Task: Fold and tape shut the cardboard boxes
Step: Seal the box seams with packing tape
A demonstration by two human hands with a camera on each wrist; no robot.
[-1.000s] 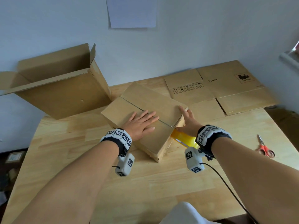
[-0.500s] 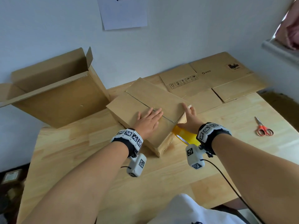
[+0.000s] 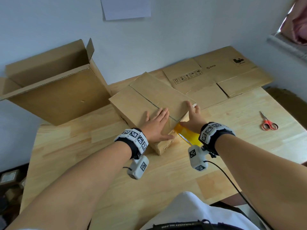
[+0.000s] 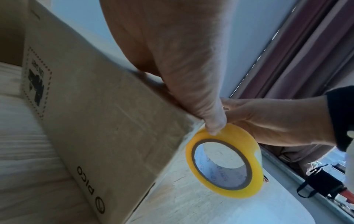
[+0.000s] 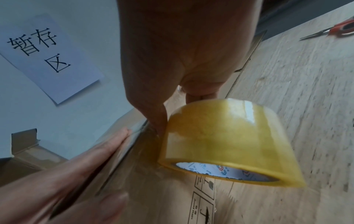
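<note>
Now left hand (image 3: 156,124) lies flat atop box (image 3: 149,95); right hand (image 3: 192,118) holds tape (image 3: 187,136).

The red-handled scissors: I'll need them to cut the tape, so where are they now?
In the head view the red-handled scissors lie on the wooden table at its right side, apart from the right hand and below the flattened cardboard.

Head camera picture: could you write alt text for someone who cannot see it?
Two bare hands work on a closed cardboard box on a wooden table: the left hand lies flat on top, the right hand reaches over its edge above a yellow tape roll. Red scissors lie to the right.
</note>
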